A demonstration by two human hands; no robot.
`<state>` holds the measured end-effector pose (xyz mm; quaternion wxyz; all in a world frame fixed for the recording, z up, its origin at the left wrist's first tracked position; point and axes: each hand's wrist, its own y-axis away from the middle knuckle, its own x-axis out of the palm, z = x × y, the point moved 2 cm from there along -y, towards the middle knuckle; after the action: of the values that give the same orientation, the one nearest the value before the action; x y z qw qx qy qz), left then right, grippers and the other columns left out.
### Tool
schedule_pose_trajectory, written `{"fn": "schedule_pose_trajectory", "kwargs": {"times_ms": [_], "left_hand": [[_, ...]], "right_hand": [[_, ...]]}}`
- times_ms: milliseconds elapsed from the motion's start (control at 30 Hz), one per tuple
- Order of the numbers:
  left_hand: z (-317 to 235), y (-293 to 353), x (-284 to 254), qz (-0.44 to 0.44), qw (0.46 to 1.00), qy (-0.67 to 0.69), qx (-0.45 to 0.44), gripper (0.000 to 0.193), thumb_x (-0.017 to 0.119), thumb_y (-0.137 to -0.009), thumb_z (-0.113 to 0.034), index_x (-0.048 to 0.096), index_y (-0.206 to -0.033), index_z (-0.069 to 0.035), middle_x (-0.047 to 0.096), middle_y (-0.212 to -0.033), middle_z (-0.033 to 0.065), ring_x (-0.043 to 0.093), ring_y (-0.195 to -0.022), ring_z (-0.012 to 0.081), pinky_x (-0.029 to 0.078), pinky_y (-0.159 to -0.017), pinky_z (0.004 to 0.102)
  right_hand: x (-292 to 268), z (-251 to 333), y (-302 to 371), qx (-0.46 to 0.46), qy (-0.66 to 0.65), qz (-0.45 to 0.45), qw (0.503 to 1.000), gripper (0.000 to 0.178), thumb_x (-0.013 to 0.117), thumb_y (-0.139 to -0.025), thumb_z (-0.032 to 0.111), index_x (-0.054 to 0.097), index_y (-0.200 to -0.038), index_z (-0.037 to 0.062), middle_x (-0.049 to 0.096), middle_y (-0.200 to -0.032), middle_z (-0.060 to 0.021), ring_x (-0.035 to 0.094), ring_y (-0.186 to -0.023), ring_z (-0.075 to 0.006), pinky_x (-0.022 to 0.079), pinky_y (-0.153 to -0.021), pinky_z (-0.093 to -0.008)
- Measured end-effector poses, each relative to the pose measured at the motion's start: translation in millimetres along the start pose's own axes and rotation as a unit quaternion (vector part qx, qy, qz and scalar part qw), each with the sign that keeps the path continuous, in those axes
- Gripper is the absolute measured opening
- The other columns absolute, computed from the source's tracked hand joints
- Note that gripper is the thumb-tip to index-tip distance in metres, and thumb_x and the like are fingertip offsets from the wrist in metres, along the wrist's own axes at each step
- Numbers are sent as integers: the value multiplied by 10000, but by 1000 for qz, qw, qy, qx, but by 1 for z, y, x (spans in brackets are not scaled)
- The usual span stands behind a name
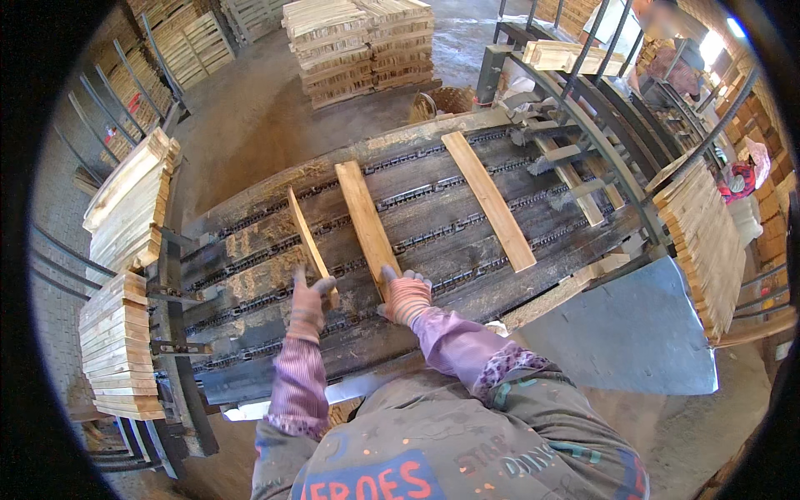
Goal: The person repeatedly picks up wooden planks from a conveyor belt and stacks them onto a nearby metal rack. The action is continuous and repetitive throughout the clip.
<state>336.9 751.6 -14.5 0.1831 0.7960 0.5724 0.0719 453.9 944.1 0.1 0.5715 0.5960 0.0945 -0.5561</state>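
My left hand (pixel 307 308), in a striped glove, grips the near end of a narrow wooden plank (pixel 307 233) that is tilted up on its edge. To its right, my right hand (pixel 407 297), gloved in orange stripes, is closed around the near end of a second wooden plank (pixel 365 221), which lies flat. Both planks rest across the dark chain conveyor (pixel 433 200). A third wooden plank (pixel 489 200) lies flat farther right on the chains, apart from my hands. Parts of my fingers are hidden beneath the plank ends.
Stacked planks (pixel 117 342) stand in a metal rack at the left. Brushes (pixel 571 154) and a curved metal frame (pixel 612 150) cross the conveyor's right end. A metal sheet (pixel 621 333) slopes near right. Beyond are a large wood stack (pixel 362 50), a basket (pixel 446 102) and people at far right.
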Motion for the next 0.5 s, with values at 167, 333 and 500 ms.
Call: {"fn": "schedule_pose_trajectory", "kwargs": {"times_ms": [167,333,500], "left_hand": [[-3,74,74,163,978,131,19,753,790,-894,-208,428,-1522,-6,647,-1217,108,636,-1053,217,537,-924,338],[-4,95,133,227,970,-38,84,672,691,-1001,-425,491,-1479,4,628,-1333,89,572,-1203,185,457,-1027,322],[0,93,170,228,974,-11,0,641,660,-1019,-427,513,-1483,-10,635,-1329,70,564,-1203,166,457,-1020,315]], "right_hand": [[5,-34,-28,-154,-616,115,764,989,822,-825,412,280,-1612,157,513,-1471,-208,480,-1376,-347,376,-1144,-421],[-20,-81,-4,-179,-631,63,753,932,850,-806,189,340,-1575,62,602,-1354,-167,578,-1219,-246,468,-1040,-347],[-31,-176,6,-206,-370,-151,893,926,878,-750,201,401,-1537,105,610,-1355,-234,601,-1250,-358,463,-1069,-412]]}}
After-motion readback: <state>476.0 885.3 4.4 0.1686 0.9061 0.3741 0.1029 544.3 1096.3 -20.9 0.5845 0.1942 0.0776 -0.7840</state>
